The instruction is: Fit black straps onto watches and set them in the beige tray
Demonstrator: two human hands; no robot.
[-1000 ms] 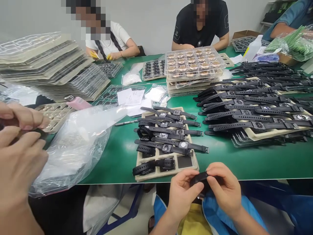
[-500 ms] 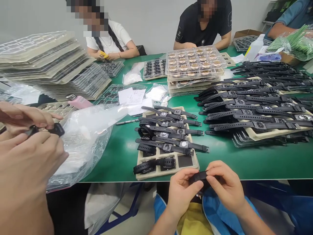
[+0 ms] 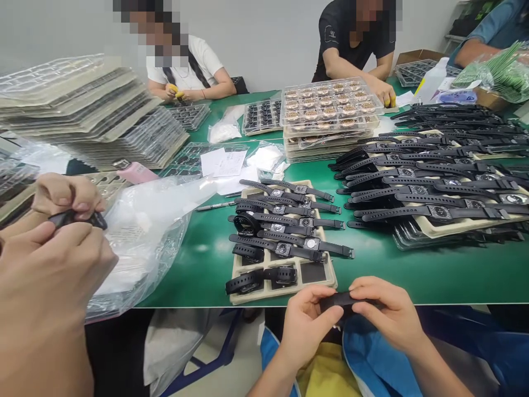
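Black strap [image 3: 341, 299] between both hands [image 3: 308, 326] [image 3: 387, 317]

You're in a sky-blue cloth garment [image 3: 374, 358], open down the front, with panels on both sides of your lap. A thin pale edging [image 3: 349, 366] follows the inner border of your right panel. Between the panels: mustard-yellow cloth [image 3: 324, 369], softly creased. Your left hand [image 3: 311, 325] and right hand [image 3: 386, 313] are bare; forearms [image 3: 438, 364] uncovered to the frame edge.
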